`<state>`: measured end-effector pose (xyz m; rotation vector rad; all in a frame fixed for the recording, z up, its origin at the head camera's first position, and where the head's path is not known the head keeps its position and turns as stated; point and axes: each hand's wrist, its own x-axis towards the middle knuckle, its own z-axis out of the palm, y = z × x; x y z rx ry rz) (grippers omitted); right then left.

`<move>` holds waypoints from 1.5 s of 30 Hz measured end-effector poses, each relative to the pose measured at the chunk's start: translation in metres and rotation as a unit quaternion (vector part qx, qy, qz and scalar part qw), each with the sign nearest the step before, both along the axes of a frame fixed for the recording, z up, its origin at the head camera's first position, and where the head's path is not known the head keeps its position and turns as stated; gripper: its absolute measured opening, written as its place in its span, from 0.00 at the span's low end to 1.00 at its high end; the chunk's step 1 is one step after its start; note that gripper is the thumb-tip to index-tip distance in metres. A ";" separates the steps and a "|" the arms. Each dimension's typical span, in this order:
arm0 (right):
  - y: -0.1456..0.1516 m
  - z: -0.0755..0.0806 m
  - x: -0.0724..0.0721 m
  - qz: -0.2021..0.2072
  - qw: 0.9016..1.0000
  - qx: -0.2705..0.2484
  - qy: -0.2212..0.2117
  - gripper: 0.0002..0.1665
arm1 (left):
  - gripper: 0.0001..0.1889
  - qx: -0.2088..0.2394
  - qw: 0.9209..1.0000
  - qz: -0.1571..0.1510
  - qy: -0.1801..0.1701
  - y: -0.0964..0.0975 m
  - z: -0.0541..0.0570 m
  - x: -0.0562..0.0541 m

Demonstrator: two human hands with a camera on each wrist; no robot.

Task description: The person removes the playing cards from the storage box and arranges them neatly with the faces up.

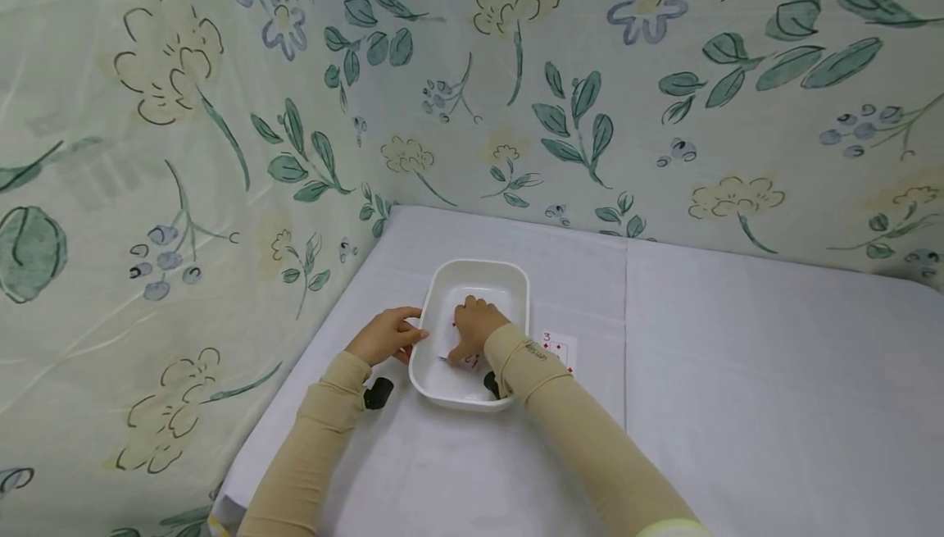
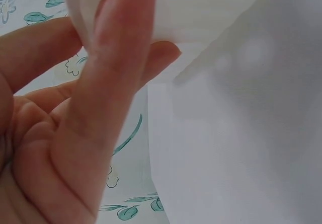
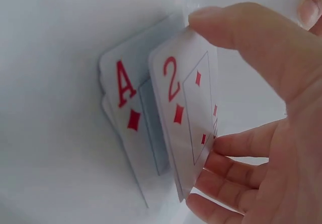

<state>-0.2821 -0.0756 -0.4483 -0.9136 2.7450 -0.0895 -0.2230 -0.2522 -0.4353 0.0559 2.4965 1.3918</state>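
A white rectangular tray (image 1: 459,402) stands on the table, with my left hand (image 1: 386,336) pinching its left rim. In the left wrist view the thumb lies over the tray wall (image 2: 201,12) and the other fingers are outside and under it. Inside the tray, my right hand (image 1: 478,325) holds a two of diamonds playing card (image 3: 187,100) between thumb and fingertips, tilted up. Just behind it, an ace of diamonds (image 3: 126,128) lies face up on the tray floor, with edges of further cards under it. Part of the cards is hidden by the right hand.
A three of diamonds (image 1: 566,347) lies face up on the white tablecloth (image 1: 737,373), right of the tray and partly behind the right sleeve (image 1: 568,406). A black wrist camera (image 1: 378,393) shows by the left sleeve. Floral curtains (image 1: 442,94) hang behind and to the left.
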 end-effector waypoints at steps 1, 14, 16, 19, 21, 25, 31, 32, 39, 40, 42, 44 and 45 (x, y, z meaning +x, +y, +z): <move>0.000 0.003 0.000 0.003 1.000 0.000 0.001 0.42 | 0.25 -0.001 1.000 0.000 0.000 0.000 0.000 0.000; 0.007 0.033 -0.001 0.030 0.999 -0.008 0.014 0.45 | 0.24 -0.003 1.000 -0.005 0.005 -0.004 -0.001 0.000; 0.008 0.034 -0.001 0.030 0.999 -0.007 0.009 0.45 | 0.24 -0.003 1.000 -0.006 0.006 -0.004 -0.001 0.000; 0.010 0.036 0.000 0.027 1.000 -0.009 -0.001 0.46 | 0.24 -0.001 1.000 -0.009 0.009 -0.004 0.000 0.000; 0.011 0.036 0.000 0.025 1.000 -0.009 -0.006 0.46 | 0.24 0.001 1.000 -0.012 0.013 -0.004 0.000 0.000; 0.013 0.036 0.001 0.022 1.000 -0.008 -0.019 0.50 | 0.23 0.003 1.000 -0.012 0.012 -0.003 0.000 -0.001; 0.016 0.034 0.001 0.024 0.999 -0.018 -0.042 0.53 | 0.24 0.010 1.000 -0.023 0.015 -0.001 0.005 0.002; 0.016 0.034 0.001 0.026 0.999 -0.020 -0.042 0.53 | 0.24 0.011 1.000 -0.023 0.015 -0.001 0.004 0.001; 0.017 0.035 0.000 0.033 0.999 -0.014 -0.030 0.52 | 0.23 0.012 1.000 -0.016 0.009 -0.002 -0.002 -0.002; 0.017 0.035 0.000 0.036 0.999 -0.013 -0.025 0.51 | 0.23 0.012 1.000 -0.015 0.008 -0.002 -0.002 -0.002; 0.019 0.036 -0.001 0.039 0.999 -0.010 -0.016 0.49 | 0.23 0.010 1.000 -0.012 0.007 -0.001 -0.001 -0.001; 0.022 0.037 -0.001 0.042 0.999 -0.007 -0.006 0.47 | 0.23 0.007 1.000 -0.008 0.005 -0.001 0.000 0.000; 0.023 0.038 -0.001 0.043 0.999 -0.007 -0.003 0.46 | 0.23 0.006 1.000 -0.007 0.004 0.000 0.000 0.000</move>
